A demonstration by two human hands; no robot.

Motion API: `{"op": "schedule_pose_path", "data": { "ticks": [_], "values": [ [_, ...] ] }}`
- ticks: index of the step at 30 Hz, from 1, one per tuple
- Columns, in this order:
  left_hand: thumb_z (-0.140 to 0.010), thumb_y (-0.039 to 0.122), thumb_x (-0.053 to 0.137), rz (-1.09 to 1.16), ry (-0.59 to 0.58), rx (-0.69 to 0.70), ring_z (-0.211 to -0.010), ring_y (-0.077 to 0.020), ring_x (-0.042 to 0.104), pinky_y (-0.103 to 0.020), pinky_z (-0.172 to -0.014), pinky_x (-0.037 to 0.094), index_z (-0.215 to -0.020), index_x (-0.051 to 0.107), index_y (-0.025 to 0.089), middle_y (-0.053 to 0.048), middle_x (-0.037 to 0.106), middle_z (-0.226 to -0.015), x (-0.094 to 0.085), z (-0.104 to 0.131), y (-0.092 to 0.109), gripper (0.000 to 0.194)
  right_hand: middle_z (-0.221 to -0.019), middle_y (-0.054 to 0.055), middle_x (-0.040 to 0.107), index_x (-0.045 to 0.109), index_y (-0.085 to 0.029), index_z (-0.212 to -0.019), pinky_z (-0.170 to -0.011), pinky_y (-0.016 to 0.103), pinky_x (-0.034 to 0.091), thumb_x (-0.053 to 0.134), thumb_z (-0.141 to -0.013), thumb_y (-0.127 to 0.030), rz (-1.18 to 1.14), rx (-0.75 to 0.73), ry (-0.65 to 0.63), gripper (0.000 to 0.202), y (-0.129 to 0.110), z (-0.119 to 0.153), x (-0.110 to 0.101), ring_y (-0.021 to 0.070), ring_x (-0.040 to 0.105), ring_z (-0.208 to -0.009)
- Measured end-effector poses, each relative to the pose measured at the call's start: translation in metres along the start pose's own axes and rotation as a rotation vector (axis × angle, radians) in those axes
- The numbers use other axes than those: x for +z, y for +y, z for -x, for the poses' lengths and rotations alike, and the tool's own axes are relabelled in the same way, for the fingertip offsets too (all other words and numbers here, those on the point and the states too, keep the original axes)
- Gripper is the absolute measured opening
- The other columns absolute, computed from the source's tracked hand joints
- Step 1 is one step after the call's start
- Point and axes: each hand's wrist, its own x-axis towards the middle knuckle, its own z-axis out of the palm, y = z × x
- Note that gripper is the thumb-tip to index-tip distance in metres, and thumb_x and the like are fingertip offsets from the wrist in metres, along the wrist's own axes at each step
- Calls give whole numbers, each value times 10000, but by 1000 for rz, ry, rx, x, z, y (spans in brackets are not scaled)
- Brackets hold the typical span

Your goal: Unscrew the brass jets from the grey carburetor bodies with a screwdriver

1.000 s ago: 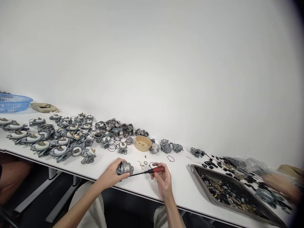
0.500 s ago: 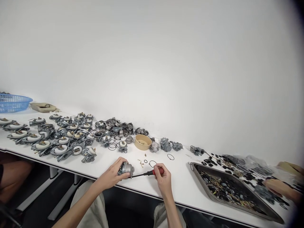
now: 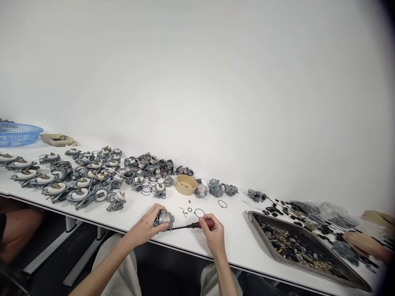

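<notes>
My left hand grips a grey metal carburetor near the table's front edge, its rounded bowl facing right. In my right hand is a screwdriver with a red and black handle, lying almost level. Its tip meets the lower right side of the carburetor; the exact contact spot is too small to make out. Just behind the hands lie several small brass jets, a small black O-ring and a larger black ring gasket.
Many carburetors with white floats cover the left side. A round tan tray stands mid-table, with grey carburetor bodies beside it. A metal tray of small parts sits right, near another person's hand. A blue basket is far left.
My right hand has shifted very slightly on the screwdriver handle. The carburetor and my left hand look the same.
</notes>
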Motion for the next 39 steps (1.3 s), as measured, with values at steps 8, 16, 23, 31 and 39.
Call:
{"op": "schedule_pose_path", "data": {
  "ticks": [8, 16, 23, 31, 39],
  "values": [
    [-932, 469, 529, -24, 53, -6, -1095, -239, 554, -336, -967, 433, -1198, 517, 245, -63, 563, -1179, 1, 0, -1, 348, -767, 34, 651, 592, -205, -896, -476, 249, 398, 715, -850, -404, -197, 20, -151, 237, 4, -1, -2, 119, 505, -506],
    [-922, 448, 566, -43, 128, -7, -1131, -250, 557, -338, -969, 448, -1231, 516, 259, -68, 556, -1221, 7, 0, -2, 366, -703, 14, 634, 606, -192, -843, -484, 256, 428, 719, -849, -402, -181, 21, -55, 239, 5, -2, 2, 129, 535, -513],
    [-899, 410, 635, -121, 189, 67, -1304, -299, 472, -406, -1071, 416, -1277, 504, 291, -98, 484, -1359, 16, 2, -8, 418, -793, 29, 635, 632, -194, -851, -549, 305, 480, 756, -810, -350, -449, 25, 267, 203, 8, -6, -1, 151, 570, -592],
    [-871, 409, 681, -168, 190, 192, -1329, -303, 454, -451, -1116, 401, -1277, 496, 286, -105, 527, -1333, 20, 3, -15, 463, -858, 48, 654, 666, -193, -848, -560, 306, 476, 729, -832, -320, -412, 15, 37, 143, 3, -4, 4, 150, 589, -601],
    [-879, 429, 667, -194, 191, 192, -1332, -304, 463, -453, -1093, 435, -1268, 520, 276, -118, 517, -1375, 20, 3, -18, 443, -870, 55, 634, 659, -192, -833, -545, 303, 475, 736, -821, -324, -458, 44, 43, 154, 1, -4, 3, 150, 562, -616]
  ]
}}
